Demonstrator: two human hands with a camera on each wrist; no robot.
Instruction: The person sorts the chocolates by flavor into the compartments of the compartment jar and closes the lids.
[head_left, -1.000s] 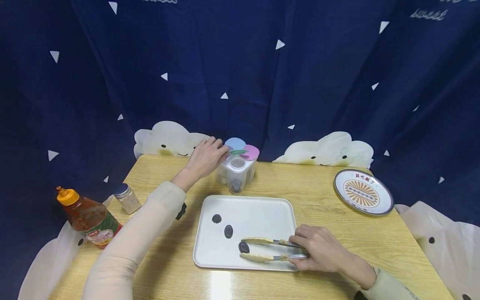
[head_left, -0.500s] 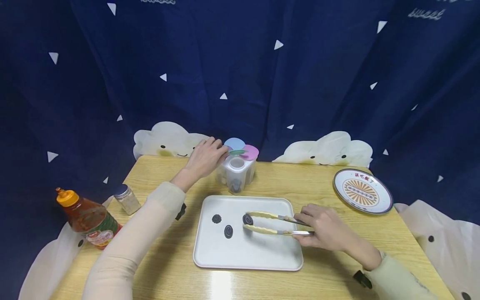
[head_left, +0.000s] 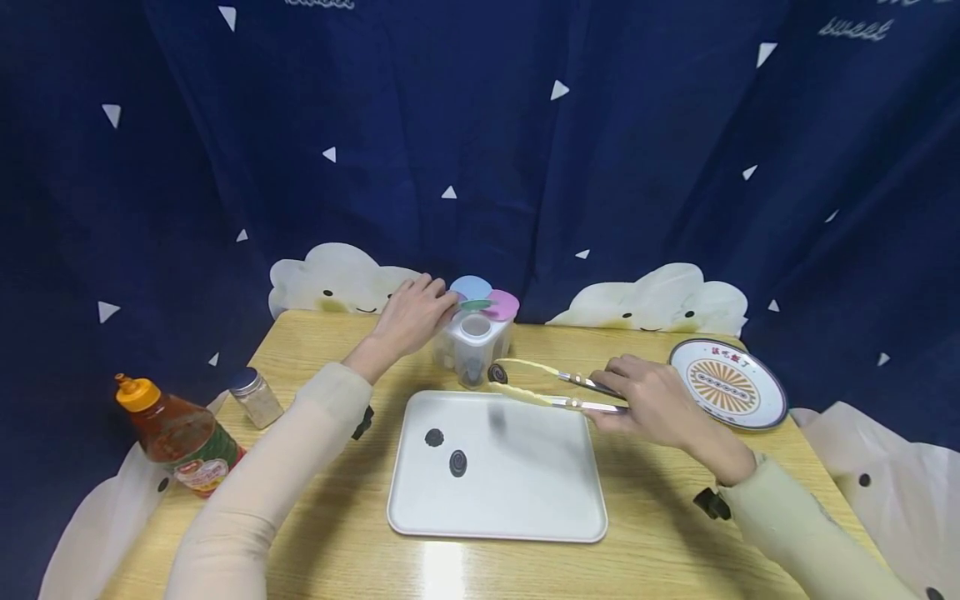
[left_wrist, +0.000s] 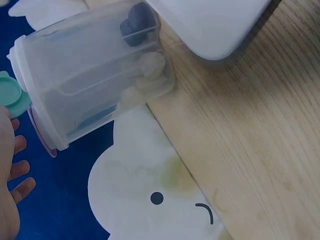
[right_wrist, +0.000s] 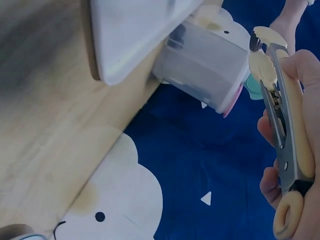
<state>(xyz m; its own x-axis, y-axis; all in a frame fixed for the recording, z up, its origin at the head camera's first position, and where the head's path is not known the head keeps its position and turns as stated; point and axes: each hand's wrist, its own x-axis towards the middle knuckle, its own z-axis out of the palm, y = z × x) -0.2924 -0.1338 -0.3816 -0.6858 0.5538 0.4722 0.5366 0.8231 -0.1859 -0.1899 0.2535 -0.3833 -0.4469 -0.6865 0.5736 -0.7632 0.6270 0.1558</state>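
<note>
Far out at nine o'clock a sauce bottle (head_left: 174,442) with an orange cap stands off the table's (head_left: 337,533) edge, and a small glass jar (head_left: 256,397) sits just right of it on the wood.

My left hand (head_left: 411,317) lies at eleven o'clock, its fingers curled against the left side of the clear container (head_left: 474,343) and steadying it. The left wrist view shows the container's (left_wrist: 95,70) ribbed wall with dark and pale pieces inside, and my fingertips (left_wrist: 20,172) near its rim. The coloured lids stand flipped up at twelve o'clock, so one round mouth faces upward.

Below it, toward six o'clock, the white tray (head_left: 525,500) holds two dark spiral pieces, one (head_left: 433,437) at its ten o'clock corner and another (head_left: 457,462) just below and right of that.

My right hand (head_left: 651,398) grips the tongs (head_left: 551,385) by their metal shanks, fingers clenched so the two cream tips pinch a third dark spiral piece (head_left: 497,372). The tongs' long axis runs from three o'clock toward nine, nearly level, with the tips leading left. The pinched piece hangs just right of the container's open mouth and slightly lower, above the tray's far edge, so the mouth lies at about ten o'clock from the tips. In the right wrist view the tips (right_wrist: 264,55) sit closed together beside the container (right_wrist: 210,65).

At two o'clock a patterned plate (head_left: 726,385) rests near the table's corner.
</note>
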